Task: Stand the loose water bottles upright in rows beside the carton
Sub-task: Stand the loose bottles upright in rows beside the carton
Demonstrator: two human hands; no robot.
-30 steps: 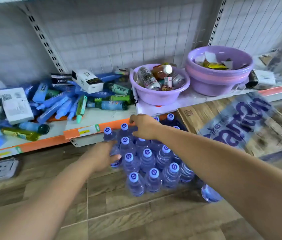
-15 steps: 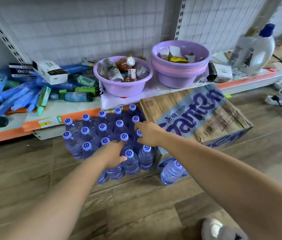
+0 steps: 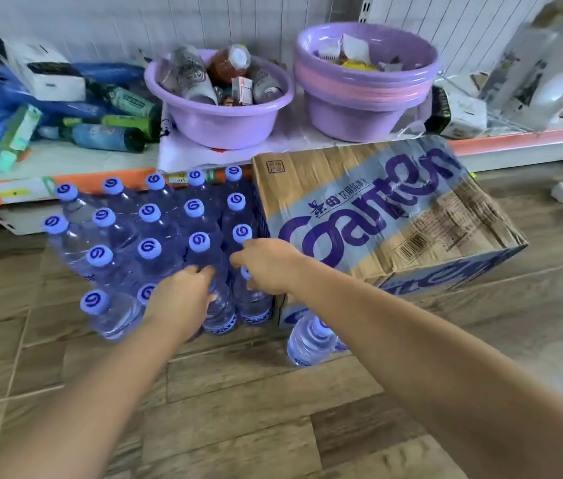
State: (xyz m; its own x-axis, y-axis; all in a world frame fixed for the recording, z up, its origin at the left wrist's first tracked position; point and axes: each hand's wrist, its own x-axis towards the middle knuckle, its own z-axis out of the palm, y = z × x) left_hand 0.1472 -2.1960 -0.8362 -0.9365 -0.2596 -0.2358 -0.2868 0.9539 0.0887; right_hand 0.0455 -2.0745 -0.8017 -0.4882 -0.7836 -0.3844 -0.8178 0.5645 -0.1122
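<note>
Well, in the head view the water bottles point(image 3: 148, 248) stand in rows on the floor point(image 3: 256, 392), touching the left side of the carton point(image 3: 377, 216). The left hand point(image 3: 180, 299) curls round the top of a front-row bottle point(image 3: 219, 316). The right hand point(image 3: 269, 267) covers the next cap point(image 3: 245, 273); I cannot tell if it grips. One loose bottle point(image 3: 309, 340) lies by the carton's near corner. Full bottles are probably heavy, squashy and slippery, so hold the stiff neck.

Two purple basins point(image 3: 219, 121) sit on the shelf point(image 3: 65, 160).
</note>
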